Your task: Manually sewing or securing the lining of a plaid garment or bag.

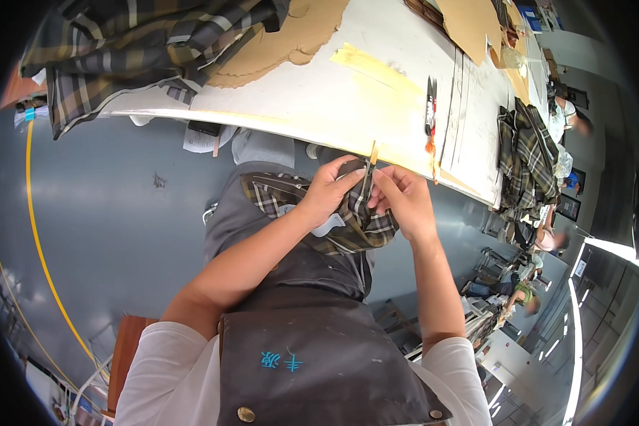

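Note:
A dark plaid garment (362, 213) with white and tan lines lies across my lap, at the table's near edge. My left hand (328, 190) pinches the cloth between thumb and fingers. Close beside it, my right hand (405, 201) has its fingers curled and pressed on the same folded strip of cloth. Between the hands the strip stands up toward a narrow tan piece (374, 153) at the table edge; its kind is unclear. Pale grey-blue patches show on the garment below my left hand.
On the white table (298, 92) lie black-bladed snips (431, 106) with orange-red thread. Brown paper (284, 42) and a plaid garment (156, 50) cover its left part. More plaid cloth (529, 156) hangs at the right end. Other people sit farther right.

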Motion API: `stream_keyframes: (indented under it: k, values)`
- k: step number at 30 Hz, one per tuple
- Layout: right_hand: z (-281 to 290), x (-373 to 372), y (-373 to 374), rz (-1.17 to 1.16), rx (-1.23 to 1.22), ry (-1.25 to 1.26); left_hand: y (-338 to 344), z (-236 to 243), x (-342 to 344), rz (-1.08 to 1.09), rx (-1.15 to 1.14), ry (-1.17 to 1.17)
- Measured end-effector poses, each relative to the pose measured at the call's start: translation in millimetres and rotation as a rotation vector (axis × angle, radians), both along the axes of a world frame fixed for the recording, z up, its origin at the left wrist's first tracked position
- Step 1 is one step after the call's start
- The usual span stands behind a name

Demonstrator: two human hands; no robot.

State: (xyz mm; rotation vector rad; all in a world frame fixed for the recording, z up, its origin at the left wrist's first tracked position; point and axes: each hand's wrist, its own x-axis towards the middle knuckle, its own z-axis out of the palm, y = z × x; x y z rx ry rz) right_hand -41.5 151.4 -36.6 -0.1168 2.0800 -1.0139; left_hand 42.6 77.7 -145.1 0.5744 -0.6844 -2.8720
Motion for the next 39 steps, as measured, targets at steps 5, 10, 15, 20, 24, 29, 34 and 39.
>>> stream_keyframes:
  k: [5,10,15,20,24,29,34,39]
  values:
    - [-12.4,5.6,-0.2,-0.155,-0.132,-0.085,-2.5,1.2,1.4,-0.028,0.025,-0.024]
    - [-9.3,10.9,-7.3,-0.137,-0.139,0.152,-1.6,2.5,0.2,-0.023,0.000,-0.039]
    - [-7.0,9.3,-10.8,-0.106,-0.160,0.174,-3.2,-3.1,2.4,-0.034,-0.054,-0.021]
    - [-10.2,7.1,-7.8,-0.187,-0.221,0.111,-1.3,0.5,2.2,-0.013,-0.008,-0.038]
    - [-14.6,7.6,-10.7,-0.123,-0.189,0.198,-1.6,0.7,1.0,0.019,-0.094,-0.056]
    - [-13.8,5.3,-0.7,-0.241,-0.230,0.005,-3.5,-3.5,4.1,-0.022,-0.048,-0.035]
    - [-21.9,4.8,9.0,-0.273,-0.383,-0.205,-4.7,4.1,3.1,-0.009,-0.032,-0.063]
    - [-28.4,7.8,12.8,-0.224,-0.433,-0.230,-4.1,2.1,3.8,-0.002,-0.058,-0.101]
